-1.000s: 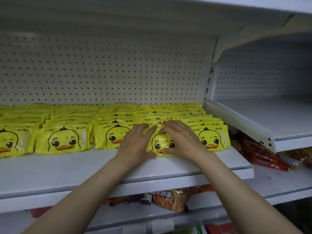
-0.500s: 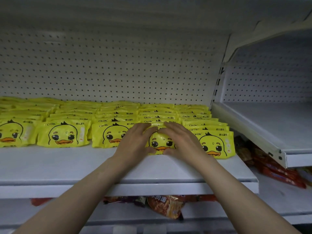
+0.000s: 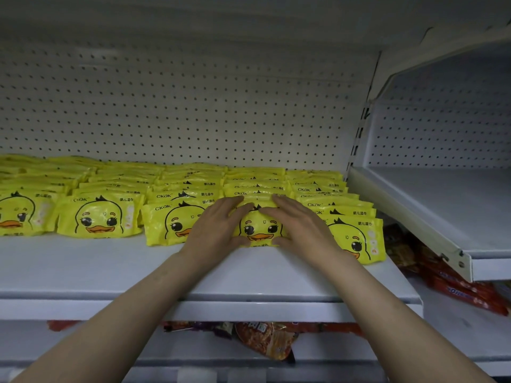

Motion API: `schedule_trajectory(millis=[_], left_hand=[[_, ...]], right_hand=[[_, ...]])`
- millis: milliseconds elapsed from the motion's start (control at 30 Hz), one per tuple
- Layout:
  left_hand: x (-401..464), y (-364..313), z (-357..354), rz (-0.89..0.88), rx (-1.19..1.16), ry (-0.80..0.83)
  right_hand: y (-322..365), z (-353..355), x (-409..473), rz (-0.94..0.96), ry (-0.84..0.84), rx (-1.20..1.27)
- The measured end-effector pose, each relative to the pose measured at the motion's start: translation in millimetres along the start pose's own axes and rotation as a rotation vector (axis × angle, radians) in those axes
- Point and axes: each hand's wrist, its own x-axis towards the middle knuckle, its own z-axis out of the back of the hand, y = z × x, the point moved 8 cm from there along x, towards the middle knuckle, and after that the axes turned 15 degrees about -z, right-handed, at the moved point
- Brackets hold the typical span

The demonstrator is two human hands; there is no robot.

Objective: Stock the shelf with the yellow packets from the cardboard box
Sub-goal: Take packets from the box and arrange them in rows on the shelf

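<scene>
Yellow duck-face packets [image 3: 99, 217] lie in several overlapping rows on the white shelf [image 3: 110, 269]. Both my hands are on the front packet [image 3: 258, 230] of one row, right of the middle. My left hand [image 3: 218, 228] holds its left side, fingers laid over the top and thumb at the front edge. My right hand [image 3: 301, 228] holds the right side the same way. The packet lies flat on the shelf, in line with the front packets beside it. The cardboard box is out of view.
A white pegboard [image 3: 179, 111] backs the shelf, with another shelf close overhead. To the right stands a bare white shelf [image 3: 442, 211], red packets [image 3: 456, 291] beneath it. Snack bags [image 3: 265, 341] lie on the lower shelf under my arms.
Both hands stay on the same packet, which has slid only slightly towards the row behind. The view has shifted a little left and closer.
</scene>
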Motion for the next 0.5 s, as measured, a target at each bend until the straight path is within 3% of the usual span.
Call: schedule_trajectory(millis=[300, 500], left_hand=[[9.8, 7.7, -5.7, 0.058, -0.032, 0.026], [-0.3, 10.6, 4.4, 0.043, -0.056, 0.016]], right_hand=[[2.4, -5.2, 9.7, -0.055, -0.049, -0.016], [12.2, -0.4, 16.0, -0.061, 0.019, -0.010]])
